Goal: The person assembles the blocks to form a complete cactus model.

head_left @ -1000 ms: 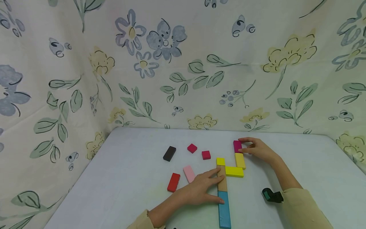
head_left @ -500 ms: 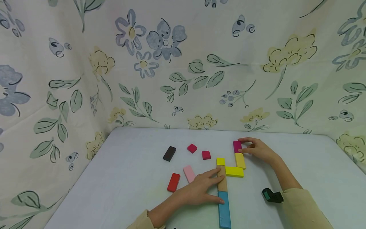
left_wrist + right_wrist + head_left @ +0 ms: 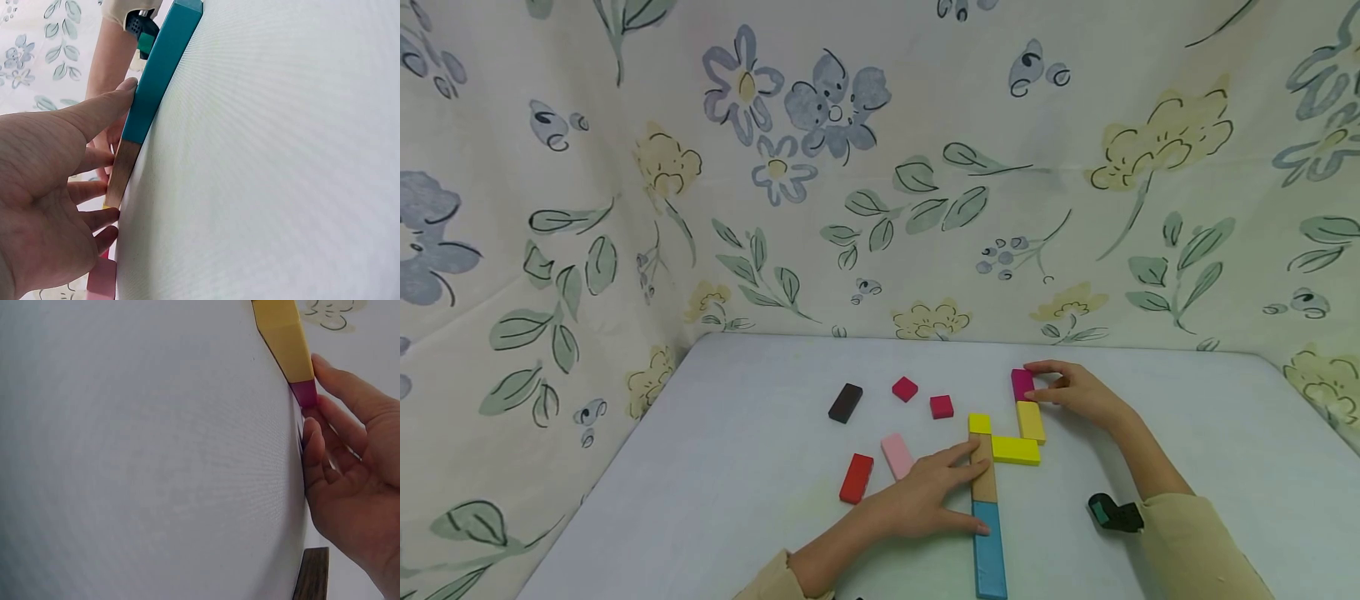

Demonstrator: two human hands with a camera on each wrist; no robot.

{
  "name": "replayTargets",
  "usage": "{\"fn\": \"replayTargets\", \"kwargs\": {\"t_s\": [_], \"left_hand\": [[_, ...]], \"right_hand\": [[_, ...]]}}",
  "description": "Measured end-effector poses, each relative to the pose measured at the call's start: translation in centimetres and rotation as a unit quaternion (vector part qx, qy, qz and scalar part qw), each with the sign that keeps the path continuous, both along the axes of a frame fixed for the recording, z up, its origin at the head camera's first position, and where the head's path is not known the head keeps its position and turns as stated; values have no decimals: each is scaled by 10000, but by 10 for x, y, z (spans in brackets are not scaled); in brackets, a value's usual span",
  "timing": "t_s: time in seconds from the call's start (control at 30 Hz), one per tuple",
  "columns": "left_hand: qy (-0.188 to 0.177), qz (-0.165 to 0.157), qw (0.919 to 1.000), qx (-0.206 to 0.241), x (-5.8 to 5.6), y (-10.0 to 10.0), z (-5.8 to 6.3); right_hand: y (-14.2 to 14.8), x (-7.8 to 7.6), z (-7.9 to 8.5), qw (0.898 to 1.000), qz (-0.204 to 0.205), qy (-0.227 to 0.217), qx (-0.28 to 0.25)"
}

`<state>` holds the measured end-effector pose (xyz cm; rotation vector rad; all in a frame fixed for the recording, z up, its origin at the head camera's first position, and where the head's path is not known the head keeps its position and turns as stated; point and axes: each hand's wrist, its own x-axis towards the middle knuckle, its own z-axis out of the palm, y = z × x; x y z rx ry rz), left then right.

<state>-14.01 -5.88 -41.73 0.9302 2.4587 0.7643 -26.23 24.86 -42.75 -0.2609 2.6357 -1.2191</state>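
My left hand [image 3: 928, 492] lies with fingers spread over the line of blocks. Its fingertips rest on the tan wooden block [image 3: 983, 487] and its thumb touches the blue block [image 3: 989, 558]. A small yellow block [image 3: 979, 423] caps this line at the far end. From its side a bright yellow block [image 3: 1017, 451] extends to the right, meeting a pale yellow block [image 3: 1031, 422] that points away. Beyond that one is a magenta block [image 3: 1022, 385], pinched between thumb and forefinger of my right hand [image 3: 1078, 393]. In the right wrist view the magenta block [image 3: 305, 393] abuts the pale yellow one.
Left of the line lie a black block [image 3: 846, 403], two crimson cubes [image 3: 905, 389], a red block [image 3: 856, 478] and a pink block [image 3: 897, 456], partly covered by my left hand. A black device [image 3: 1114, 512] is at my right sleeve. Floral cloth [image 3: 880, 208] hangs behind the white table.
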Motion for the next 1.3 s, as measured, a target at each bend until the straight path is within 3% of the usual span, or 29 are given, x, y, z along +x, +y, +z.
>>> {"fn": "replayTargets", "kwargs": {"t_s": [0.97, 1.3], "left_hand": [[-2, 28, 10000, -10, -1, 2, -2], [-6, 18, 10000, 1, -1, 1, -2]], "right_hand": [[1, 2, 2, 10000, 9, -58, -77], [19, 10, 14, 9995, -41, -106, -288]]}}
